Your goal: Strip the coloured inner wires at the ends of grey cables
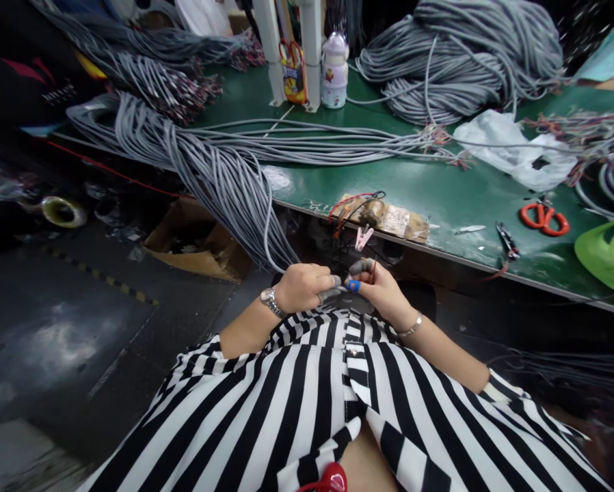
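Note:
In front of the striped shirt my left hand (pixel 304 287) is closed, pinching a grey cable near its end. Grey tape covers a fingertip on that hand. My right hand (pixel 381 290), with blue tape on the thumb and a dark cover on the index finger, pinches at the same cable end; the fine wires there are too small to make out. A thick bundle of grey cables (pixel 225 184) hangs over the table edge, just left of my hands. A pink clip (pixel 363 238) sits above my right hand, by a taped wooden block (pixel 396 220) at the edge.
Orange-handled scissors (pixel 544 219), small cutters (pixel 506 242) and a green basket (pixel 612 256) lie to the right on the green table (pixel 332 184). A bottle (pixel 334 72) and a large cable coil (pixel 461 55) stand behind. A cardboard box (pixel 199 256) is below left.

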### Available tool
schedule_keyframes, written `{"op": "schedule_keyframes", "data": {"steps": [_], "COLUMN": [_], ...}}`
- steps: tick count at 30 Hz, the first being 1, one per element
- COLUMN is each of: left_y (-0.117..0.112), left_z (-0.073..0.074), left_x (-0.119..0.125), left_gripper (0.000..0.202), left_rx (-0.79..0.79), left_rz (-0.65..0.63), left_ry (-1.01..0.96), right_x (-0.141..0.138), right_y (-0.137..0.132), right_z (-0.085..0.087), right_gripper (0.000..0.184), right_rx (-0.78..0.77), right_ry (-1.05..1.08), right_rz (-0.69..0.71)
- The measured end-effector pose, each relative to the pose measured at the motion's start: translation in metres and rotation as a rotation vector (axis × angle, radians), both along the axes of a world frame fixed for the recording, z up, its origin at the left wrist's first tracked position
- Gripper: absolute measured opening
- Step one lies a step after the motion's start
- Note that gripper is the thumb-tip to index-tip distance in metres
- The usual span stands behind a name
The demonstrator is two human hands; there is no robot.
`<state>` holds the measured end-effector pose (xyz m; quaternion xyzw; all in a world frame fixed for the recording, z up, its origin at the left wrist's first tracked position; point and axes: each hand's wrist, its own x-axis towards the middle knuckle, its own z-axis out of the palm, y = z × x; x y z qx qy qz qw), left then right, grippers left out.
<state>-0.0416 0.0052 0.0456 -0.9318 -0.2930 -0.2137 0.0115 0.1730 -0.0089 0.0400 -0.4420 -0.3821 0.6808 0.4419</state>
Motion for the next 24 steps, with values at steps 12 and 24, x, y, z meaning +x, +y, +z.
{"op": "schedule_keyframes", "data": {"steps": [12, 24], "left_y": [-0.008, 0.003], "left_z": [0.0, -0.025], "left_x": [0.022, 0.006], "left_gripper": [0.022, 0.037], "left_rx": [-0.342, -1.225], "left_rz": [0.076, -0.006], "left_ry": [-0.068, -0.891], "right_x": [0.006, 0.034], "right_y": [0.008, 0.022], "right_z": [-0.002, -0.032], "right_gripper": [0.042, 0.032], "right_rx": [-0.19, 0.123], "right_ry": [0.26, -0.068], "right_rz": [-0.13, -0.297]}}
